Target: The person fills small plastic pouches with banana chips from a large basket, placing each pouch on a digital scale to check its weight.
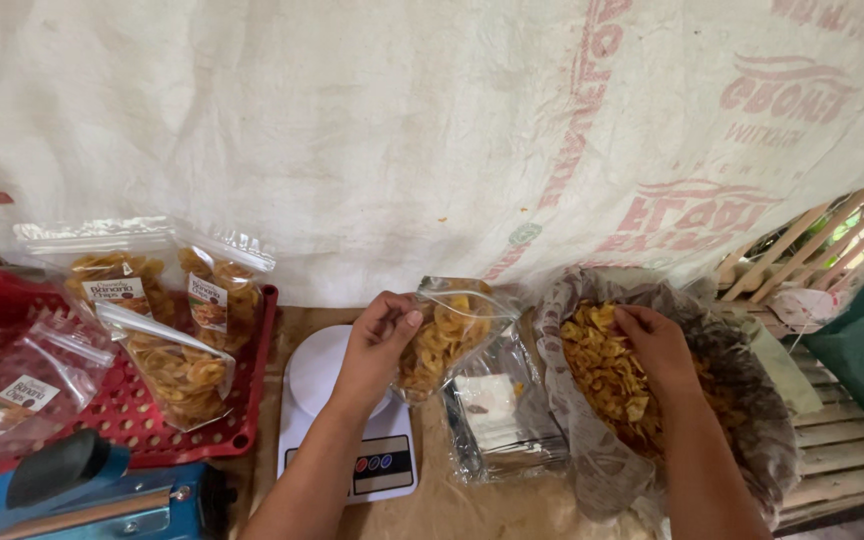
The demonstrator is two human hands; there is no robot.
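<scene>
My left hand (pixel 377 340) holds a clear zip pouch (pixel 447 330) partly filled with yellow chips, gripping its open top edge above a white kitchen scale (pixel 327 400). My right hand (pixel 657 345) is down in a large paper-lined bag (pixel 742 400) full of loose yellow chips (pixel 602 375), fingers closed on some of them. The pouch hangs tilted between the scale and the big bag.
A stack of empty clear pouches (pixel 502 410) lies between scale and big bag. A red perforated tray (pixel 152 420) at left carries filled, labelled pouches (pixel 187 365). A blue heat sealer (pixel 82 495) sits front left. A white printed cloth (pixel 402 130) hangs behind; wooden slats (pixel 842 450) lie at right.
</scene>
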